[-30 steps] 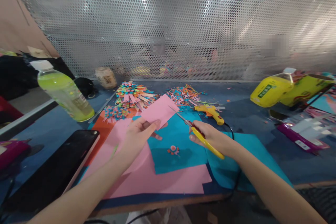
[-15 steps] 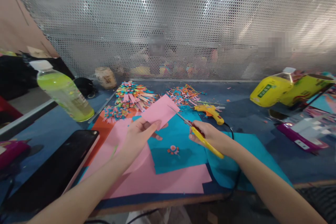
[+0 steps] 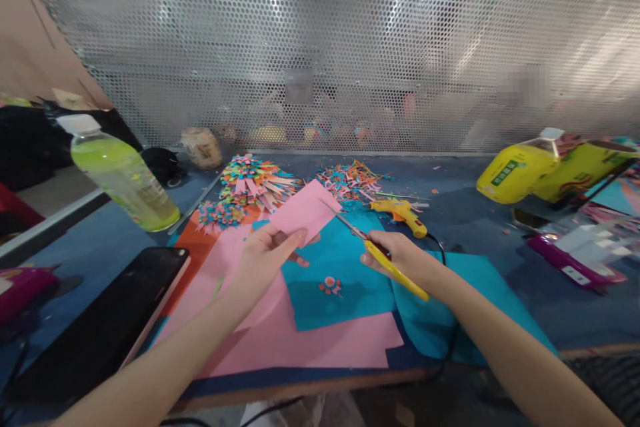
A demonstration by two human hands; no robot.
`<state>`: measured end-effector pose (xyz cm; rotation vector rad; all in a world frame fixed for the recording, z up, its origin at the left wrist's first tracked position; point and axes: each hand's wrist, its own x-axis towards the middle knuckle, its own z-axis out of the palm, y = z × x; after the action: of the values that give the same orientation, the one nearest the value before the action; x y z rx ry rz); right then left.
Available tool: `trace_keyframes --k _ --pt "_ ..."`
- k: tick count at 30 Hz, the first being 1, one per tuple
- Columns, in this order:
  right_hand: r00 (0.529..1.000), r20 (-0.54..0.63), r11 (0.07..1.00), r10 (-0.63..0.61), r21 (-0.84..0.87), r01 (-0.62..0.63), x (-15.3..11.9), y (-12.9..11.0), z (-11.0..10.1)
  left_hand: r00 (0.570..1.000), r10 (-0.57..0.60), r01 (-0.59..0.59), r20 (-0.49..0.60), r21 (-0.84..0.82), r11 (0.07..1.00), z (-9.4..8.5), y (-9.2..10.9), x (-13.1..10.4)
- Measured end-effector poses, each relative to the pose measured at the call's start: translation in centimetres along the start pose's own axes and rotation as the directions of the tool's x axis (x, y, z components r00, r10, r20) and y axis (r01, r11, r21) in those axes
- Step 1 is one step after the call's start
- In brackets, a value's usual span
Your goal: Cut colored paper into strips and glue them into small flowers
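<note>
Pinched between thumb and fingers of my left hand (image 3: 273, 250) is a small pink paper piece (image 3: 303, 212), raised above the sheets. My right hand (image 3: 395, 257) grips yellow-handled scissors (image 3: 395, 270), whose blades point up and left and reach the right edge of the pink piece. Below both hands lies a blue sheet (image 3: 340, 310) with a small paper flower (image 3: 330, 285) on it. Larger pink paper (image 3: 300, 350) spreads under and to the left of the blue sheet.
Behind are a fringed paper pile (image 3: 255, 183), cut scraps (image 3: 350, 180) and a yellow glue gun (image 3: 400, 212). A green bottle (image 3: 125, 180) and a black case (image 3: 105, 313) stand left. Yellow bottle (image 3: 520, 170) and purple tool (image 3: 575, 263) are right. A perforated metal panel (image 3: 320, 27) rises behind.
The scissor handles in my right hand have shifted very slightly to the right. My left hand and the pink piece are almost unmoved.
</note>
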<state>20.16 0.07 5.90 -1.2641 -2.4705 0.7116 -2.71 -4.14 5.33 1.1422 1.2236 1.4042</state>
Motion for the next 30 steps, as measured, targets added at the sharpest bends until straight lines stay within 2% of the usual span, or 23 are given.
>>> trace_keyframes --k 18,30 --pt "0.998 -0.057 0.999 -0.015 -0.048 0.013 0.1 0.41 0.23 1.0 -0.004 0.004 0.004 -0.022 1.0 0.14 0.24 0.03" --pt "0.999 -0.015 0.999 -0.035 0.014 0.035 -0.13 -0.09 -0.02 0.997 -0.023 0.019 0.072 0.058 0.998 0.1 -0.61 -0.16"
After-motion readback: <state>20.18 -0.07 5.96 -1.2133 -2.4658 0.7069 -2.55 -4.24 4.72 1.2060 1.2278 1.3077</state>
